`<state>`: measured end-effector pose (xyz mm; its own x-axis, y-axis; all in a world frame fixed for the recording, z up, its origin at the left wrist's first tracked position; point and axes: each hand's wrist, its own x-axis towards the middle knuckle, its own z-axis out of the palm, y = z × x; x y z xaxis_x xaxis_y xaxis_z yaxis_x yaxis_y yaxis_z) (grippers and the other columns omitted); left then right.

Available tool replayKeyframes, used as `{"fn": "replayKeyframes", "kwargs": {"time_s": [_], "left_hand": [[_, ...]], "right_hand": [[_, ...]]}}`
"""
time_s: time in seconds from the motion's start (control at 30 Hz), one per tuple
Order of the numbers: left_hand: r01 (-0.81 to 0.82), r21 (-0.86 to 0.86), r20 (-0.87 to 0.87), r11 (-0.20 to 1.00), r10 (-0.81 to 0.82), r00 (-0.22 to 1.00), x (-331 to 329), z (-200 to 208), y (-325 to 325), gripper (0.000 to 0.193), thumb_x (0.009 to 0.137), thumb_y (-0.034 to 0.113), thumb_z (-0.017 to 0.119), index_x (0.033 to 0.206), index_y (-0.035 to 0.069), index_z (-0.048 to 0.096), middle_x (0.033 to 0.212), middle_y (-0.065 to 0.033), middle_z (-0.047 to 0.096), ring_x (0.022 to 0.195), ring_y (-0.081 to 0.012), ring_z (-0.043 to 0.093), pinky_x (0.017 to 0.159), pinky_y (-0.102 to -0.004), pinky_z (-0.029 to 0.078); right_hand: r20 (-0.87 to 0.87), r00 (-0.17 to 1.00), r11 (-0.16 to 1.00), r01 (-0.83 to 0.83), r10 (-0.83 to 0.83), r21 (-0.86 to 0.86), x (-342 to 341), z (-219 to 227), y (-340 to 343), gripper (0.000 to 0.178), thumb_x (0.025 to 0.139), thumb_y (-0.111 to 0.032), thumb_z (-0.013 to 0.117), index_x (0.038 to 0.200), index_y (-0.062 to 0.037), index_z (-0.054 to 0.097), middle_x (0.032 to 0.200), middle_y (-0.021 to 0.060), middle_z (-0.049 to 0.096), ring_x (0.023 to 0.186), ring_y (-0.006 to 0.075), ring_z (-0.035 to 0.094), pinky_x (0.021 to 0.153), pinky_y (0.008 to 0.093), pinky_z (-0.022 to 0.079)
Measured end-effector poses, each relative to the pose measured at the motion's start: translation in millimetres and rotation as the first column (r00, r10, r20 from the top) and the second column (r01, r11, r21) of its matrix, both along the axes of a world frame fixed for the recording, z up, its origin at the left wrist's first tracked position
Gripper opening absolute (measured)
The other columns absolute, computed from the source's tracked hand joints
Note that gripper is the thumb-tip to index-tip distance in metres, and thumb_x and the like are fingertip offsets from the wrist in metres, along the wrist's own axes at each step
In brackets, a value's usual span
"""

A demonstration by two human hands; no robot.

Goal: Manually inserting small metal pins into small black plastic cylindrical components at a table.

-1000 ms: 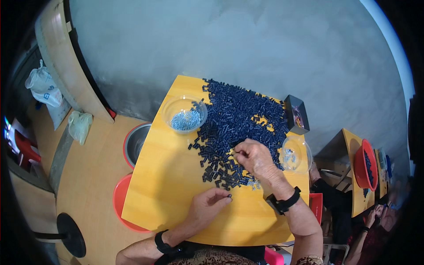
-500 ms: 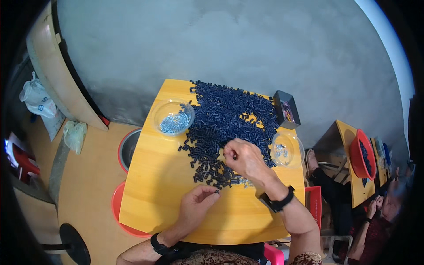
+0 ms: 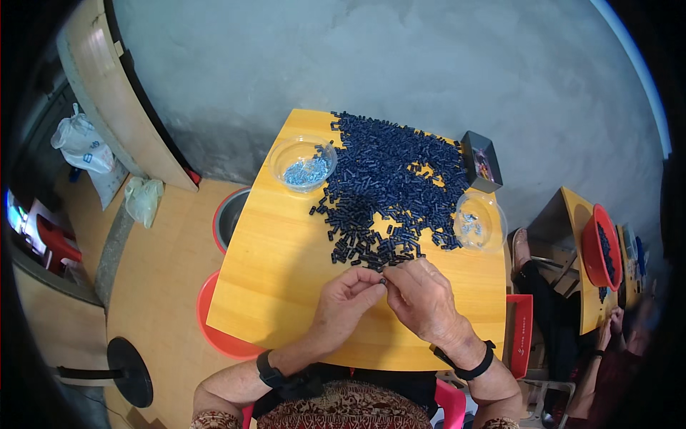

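Over the near part of the table, my two hands meet fingertip to fingertip. My left hand (image 3: 339, 304) pinches a small black tubular part (image 3: 382, 282), whose round end shows between thumb and forefinger. Right beside it, my right hand (image 3: 425, 300) has its fingers closed together; whatever they hold is hidden. Just beyond the hands spreads a heap of short black tubular parts (image 3: 396, 168). A clear round tub (image 3: 274, 166) with small silvery metal pieces (image 3: 306, 172) stands left of the heap. Another clear tub (image 3: 491, 244) with fewer such pieces is to its right.
A dark open box (image 3: 482, 163) with small items sits at the yellow table's (image 3: 250, 286) far right corner, near the grey wall. Red basins (image 3: 221, 339) stand on the floor at left. To the right, another person sits by a table with a red basin (image 3: 594, 247).
My right hand has come back from the heap toward me and now meets the left hand's fingertips. The left hand still pinches its small black part. The whole view has shifted slightly.
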<state>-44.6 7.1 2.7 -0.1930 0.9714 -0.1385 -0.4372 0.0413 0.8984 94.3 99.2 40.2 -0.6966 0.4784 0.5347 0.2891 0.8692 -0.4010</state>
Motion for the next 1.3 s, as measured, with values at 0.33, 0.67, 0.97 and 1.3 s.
{"fn": "replayKeyframes", "kwargs": {"time_s": [0.33, 0.67, 0.97, 1.3], "left_hand": [[-0.003, 0.075, -0.021, 0.997, 0.004, 1.0, 18, 12, 8, 0.011, 0.092, 0.003, 0.059, 0.103, 0.0, 0.059, 0.099, -0.0065, 0.067, 0.094, -0.0121, 0.063, 0.085, -0.025, 0.049], [-0.035, 0.124, 0.022, 0.992, 0.033, 0.999, 47, 11, 20, 0.013, 0.089, 0.0, 0.063, 0.101, 0.0, 0.061, 0.094, -0.0049, 0.066, 0.09, -0.012, 0.063, 0.083, -0.0247, 0.05], [-0.024, 0.084, 0.03, 0.996, 0.022, 0.999, 51, 11, 21, 0.015, 0.086, 0.001, 0.067, 0.101, 0.002, 0.062, 0.092, -0.0023, 0.065, 0.085, -0.0076, 0.06, 0.079, -0.0215, 0.048], [0.028, 0.115, 0.106, 0.993, -0.041, 0.994, 57, 7, 18, 0.016, 0.086, 0.001, 0.068, 0.101, 0.002, 0.063, 0.093, -0.0016, 0.065, 0.085, -0.0082, 0.059, 0.081, -0.0235, 0.048]], "right_hand": [[-0.319, 0.916, 0.469, -0.177, -0.242, -0.865, 37, 9, -5, 0.01, 0.083, 0.004, 0.065, 0.092, 0.0011, 0.067, 0.079, 0.005, 0.068, 0.067, 0.0085, 0.06, 0.059, 0.0234, 0.048], [-0.465, 0.811, 0.387, -0.326, -0.355, -0.863, 57, -11, -18, 0.014, 0.088, -0.001, 0.065, 0.101, 0.0001, 0.068, 0.085, 0.0025, 0.068, 0.075, 0.0052, 0.06, 0.068, 0.018, 0.048], [-0.436, 0.814, 0.461, -0.24, -0.384, -0.854, 64, -9, -22, 0.013, 0.087, 0.001, 0.066, 0.1, 0.0013, 0.068, 0.085, 0.0037, 0.069, 0.074, 0.0059, 0.061, 0.068, 0.0186, 0.049], [-0.282, 0.905, 0.615, -0.027, -0.32, -0.788, 76, -4, -26, 0.009, 0.084, 0.001, 0.067, 0.093, 0.0005, 0.069, 0.079, 0.0002, 0.065, 0.069, 0.0043, 0.057, 0.065, 0.0194, 0.046]]}}
